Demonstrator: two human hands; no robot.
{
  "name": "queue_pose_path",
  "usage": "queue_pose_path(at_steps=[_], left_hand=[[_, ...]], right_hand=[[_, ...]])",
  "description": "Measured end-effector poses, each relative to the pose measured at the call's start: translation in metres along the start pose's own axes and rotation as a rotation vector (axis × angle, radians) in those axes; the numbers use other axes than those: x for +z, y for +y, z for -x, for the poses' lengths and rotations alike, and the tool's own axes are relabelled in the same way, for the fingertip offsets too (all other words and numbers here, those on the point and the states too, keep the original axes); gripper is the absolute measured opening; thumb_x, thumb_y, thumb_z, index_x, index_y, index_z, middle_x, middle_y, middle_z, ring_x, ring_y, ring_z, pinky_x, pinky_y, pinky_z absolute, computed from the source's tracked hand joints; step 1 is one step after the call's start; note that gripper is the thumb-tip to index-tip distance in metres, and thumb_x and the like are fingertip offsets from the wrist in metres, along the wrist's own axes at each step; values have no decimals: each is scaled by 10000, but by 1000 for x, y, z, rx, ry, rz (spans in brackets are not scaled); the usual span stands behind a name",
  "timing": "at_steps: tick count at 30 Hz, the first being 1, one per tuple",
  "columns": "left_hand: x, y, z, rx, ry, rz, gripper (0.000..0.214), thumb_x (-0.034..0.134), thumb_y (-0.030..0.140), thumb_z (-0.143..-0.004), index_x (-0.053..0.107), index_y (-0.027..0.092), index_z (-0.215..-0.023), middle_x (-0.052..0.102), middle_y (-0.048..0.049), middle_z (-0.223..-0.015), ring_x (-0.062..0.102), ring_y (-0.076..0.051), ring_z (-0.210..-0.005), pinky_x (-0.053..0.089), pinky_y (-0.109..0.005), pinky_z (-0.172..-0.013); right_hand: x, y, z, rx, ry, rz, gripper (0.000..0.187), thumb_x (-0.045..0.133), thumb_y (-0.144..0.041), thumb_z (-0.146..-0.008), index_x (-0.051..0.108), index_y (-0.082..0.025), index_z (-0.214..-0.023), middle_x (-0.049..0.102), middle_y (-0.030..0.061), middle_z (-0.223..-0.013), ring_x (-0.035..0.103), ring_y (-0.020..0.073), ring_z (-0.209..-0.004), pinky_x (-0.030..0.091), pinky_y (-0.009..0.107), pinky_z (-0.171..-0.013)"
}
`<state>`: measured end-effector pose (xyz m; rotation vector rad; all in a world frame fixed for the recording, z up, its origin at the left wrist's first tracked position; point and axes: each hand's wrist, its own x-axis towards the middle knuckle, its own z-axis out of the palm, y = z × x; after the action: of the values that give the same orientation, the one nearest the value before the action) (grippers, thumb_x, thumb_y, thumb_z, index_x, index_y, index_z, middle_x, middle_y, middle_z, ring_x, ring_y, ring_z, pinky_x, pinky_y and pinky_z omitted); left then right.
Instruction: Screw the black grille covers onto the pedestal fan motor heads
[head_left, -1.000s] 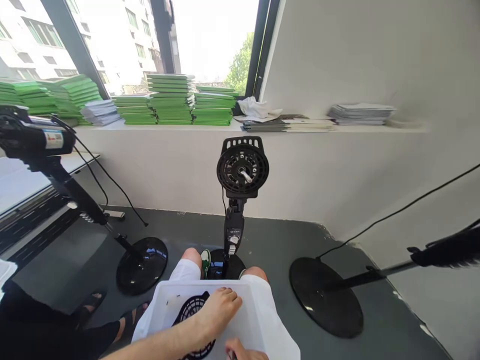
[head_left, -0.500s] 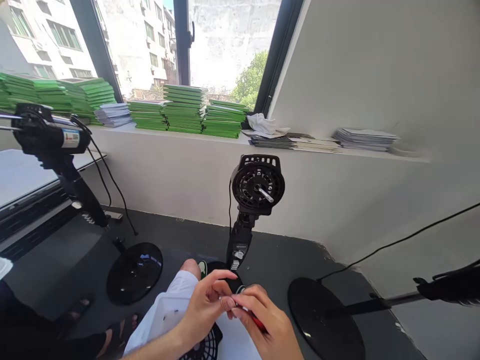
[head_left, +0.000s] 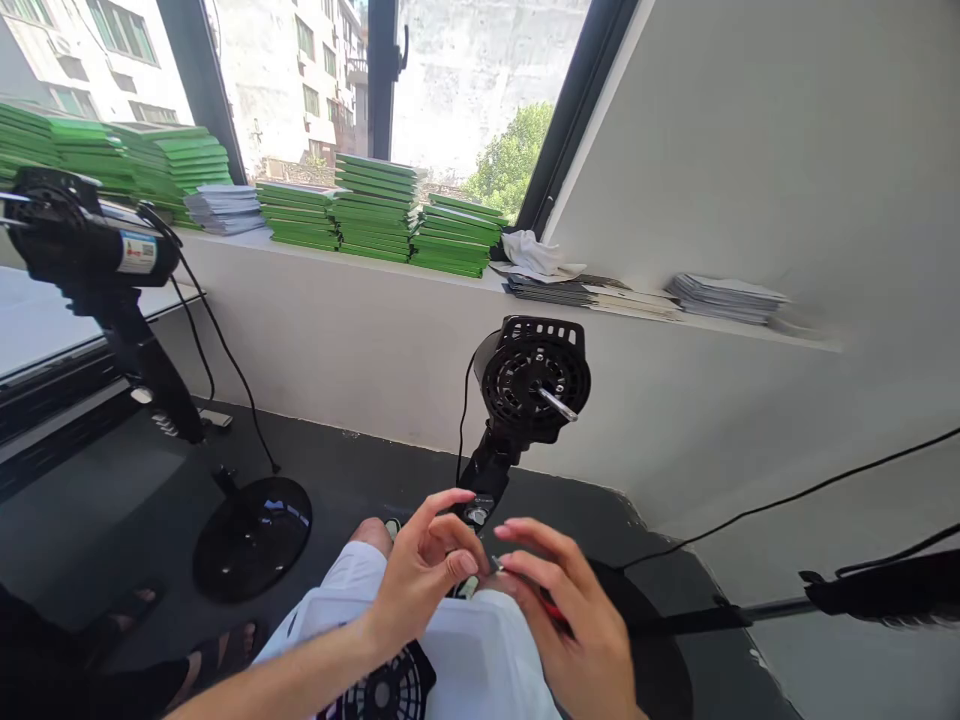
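My right hand is curled around a red-handled screwdriver, mostly hidden in the palm, and a small metal tip pokes out by the fingertips. Close beside it is my left hand, its thumb and fingers bent but apart, with nothing clear between them. On my lap rests a white tray holding a round black slotted grille, partly covered by my left forearm. In front of me stands a black fan motor head on its stand, a bare metal shaft pointing towards me.
Another fan stand is at the left, on a round black base. A third stand lies across the right. Green stacks and a white cloth line the sill. A person's sandalled foot shows lower left.
My hands, pinched together before, have come apart a little; the left fingers have loosened and the right hand has shifted right with the screwdriver. The view has turned slightly.
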<state>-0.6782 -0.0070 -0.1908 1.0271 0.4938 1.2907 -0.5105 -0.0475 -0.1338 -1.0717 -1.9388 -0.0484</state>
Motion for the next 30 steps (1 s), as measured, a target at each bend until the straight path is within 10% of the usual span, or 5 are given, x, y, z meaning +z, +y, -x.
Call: queue_pose_path(at_steps=[7,11,14,30], left_hand=[[-1,55,-100,443,31,-361,666,756,492,-891,480,274,-1457,629,-121,-1414,603,-246,-1292,466,-427,-1129],[0,59,-166,585,-152,-584,972,874,508,-751,374,281,-1553,238,-140,-1724,268,-338,-1581,296,-511,-1267],[-1,53,-195,573,-321,-571,1030,856,471,-780,273,262,-1603,301,-147,-1701,320,-337,-1565,307,-505,-1271],[-1,43,-199,545,-260,-483,884,826,306,-791,364,200,-1538,497,-149,-1570,483,-318,-1458,386,-478,-1229]], right_hand=[[-73,6,-135,-270,143,366,92,697,-163,-943,700,-255,-955,681,60,-1319,711,175,-1116,577,212,-638],[-68,38,-193,-403,-164,478,217,562,-334,-1039,740,-232,-967,661,58,-1367,727,165,-1029,563,250,-646],[-57,60,-212,-466,-358,526,394,433,-421,-1082,770,-252,-965,619,25,-1436,725,152,-1005,524,241,-617],[-42,69,-236,-534,-570,571,620,301,-590,-1077,786,-265,-870,582,22,-1434,631,214,-1248,489,224,-559]])
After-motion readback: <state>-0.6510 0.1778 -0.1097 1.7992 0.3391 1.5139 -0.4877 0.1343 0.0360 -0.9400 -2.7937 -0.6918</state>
